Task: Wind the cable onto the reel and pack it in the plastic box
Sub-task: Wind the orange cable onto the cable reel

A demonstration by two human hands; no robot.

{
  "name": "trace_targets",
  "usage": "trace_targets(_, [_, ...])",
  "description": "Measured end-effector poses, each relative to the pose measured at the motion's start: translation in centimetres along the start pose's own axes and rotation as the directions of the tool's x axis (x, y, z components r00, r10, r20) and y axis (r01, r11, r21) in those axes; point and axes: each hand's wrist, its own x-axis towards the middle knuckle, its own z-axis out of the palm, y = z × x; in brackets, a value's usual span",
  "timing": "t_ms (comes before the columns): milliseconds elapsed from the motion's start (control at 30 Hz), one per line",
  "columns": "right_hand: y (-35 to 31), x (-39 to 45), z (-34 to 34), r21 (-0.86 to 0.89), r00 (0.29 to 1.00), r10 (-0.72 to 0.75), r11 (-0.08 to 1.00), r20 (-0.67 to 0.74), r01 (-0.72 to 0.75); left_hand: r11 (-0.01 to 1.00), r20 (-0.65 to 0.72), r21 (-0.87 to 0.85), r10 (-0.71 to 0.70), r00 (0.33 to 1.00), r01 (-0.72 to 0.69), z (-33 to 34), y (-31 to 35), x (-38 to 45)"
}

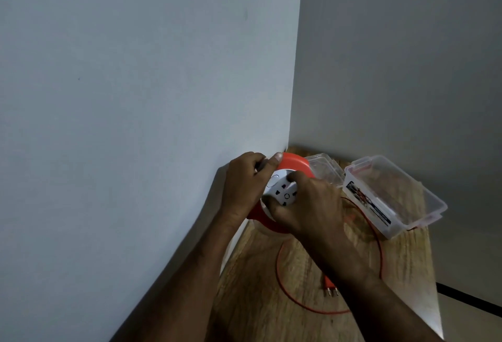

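Pale walls meet in a corner behind your wooden bench point(407, 265), and right at that corner sits the reel point(294, 163), orange-rimmed with a white socket face turned up toward you. You have it clasped between both hands: your left hand point(241, 184) wraps the rim on the wall side, fingers curled shut over the edge and thumb pressed along the top of the orange band, while your right hand point(309, 203) lies across the socket face from the near side, fingers closed on the white hub. The reel stands tilted, and its lower edge is hidden by your hands, so you cannot tell whether it touches the bench. The orange cable point(282, 284) trails out from under your right hand, sweeps in a wide loose loop across the bench toward you and curves back behind your right forearm, where a further strand arcs on the far side of the wrist. Its plug point(330, 286) lies flat on the bench just beside your right forearm, pins pointing toward you. The plastic box point(394, 197) stands open to the right of the reel, well clear of your hands, clear-walled with a printed label on its near side. Its clear lid point(323, 169) lies between the box and the reel, just behind your right hand.
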Motion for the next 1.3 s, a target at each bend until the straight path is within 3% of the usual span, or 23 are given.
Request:
trace_targets(100, [-0.3,-0.8,-0.2,-0.085,0.998,-0.060,0.995,-0.022,0.058,1.000,-0.008,0.013,0.010,1.000,-0.010,-0.5,0.1,-0.1])
trace_targets(233, [0.1,-1.8,-1.8,-0.183,0.921,-0.381,0.914,-0.083,0.362,0.994,0.013,0.107,-0.002,1.000,0.000,-1.5,-0.1,-0.1])
trace_targets(400, [1.6,-1.0,-2.0,-0.285,0.837,-0.474,0.791,0.273,0.541,0.996,0.027,0.081,0.033,0.999,-0.035,-1.6,0.3,0.1])
trace_targets(500, [1.8,-0.7,-2.0,-0.298,0.803,-0.479,0.756,0.354,0.583,0.997,0.045,0.051,0.052,0.998,-0.055,-1.3,0.2,-0.1])
trace_targets(700, [1.4,0.2,-1.6,-0.286,0.811,-0.449,0.776,0.375,0.562,0.999,0.069,0.006,0.046,0.997,-0.046,-1.0,-0.3,0.0])
trace_targets(900, [1.6,0.3,-0.9,-0.257,0.887,-0.444,0.849,0.126,0.461,0.999,0.028,0.042,0.033,0.999,-0.034,-0.9,-0.2,0.1])
trace_targets(1033, [0.3,-0.4,-0.2,-0.222,0.978,-0.202,0.953,0.047,0.207,0.999,0.009,0.031,0.036,0.999,-0.037,-0.6,0.1,0.1])
trace_targets(1167, [-1.2,-0.4,0.0,-0.103,0.999,-0.007,0.995,0.041,0.011,1.000,0.003,0.023,0.004,1.000,-0.004,-0.1,-0.2,-0.2])
trace_targets(1233, [-1.4,-0.7,0.0,-0.148,0.996,0.000,0.989,0.087,0.012,0.999,0.012,0.040,0.000,1.000,0.000,-0.2,-0.4,-0.5])
trace_targets(1300, [-1.5,-1.2,-0.7,-0.211,0.994,-0.091,0.972,0.054,0.101,0.997,0.025,0.071,-0.004,1.000,0.002,-0.7,-0.4,-0.7])
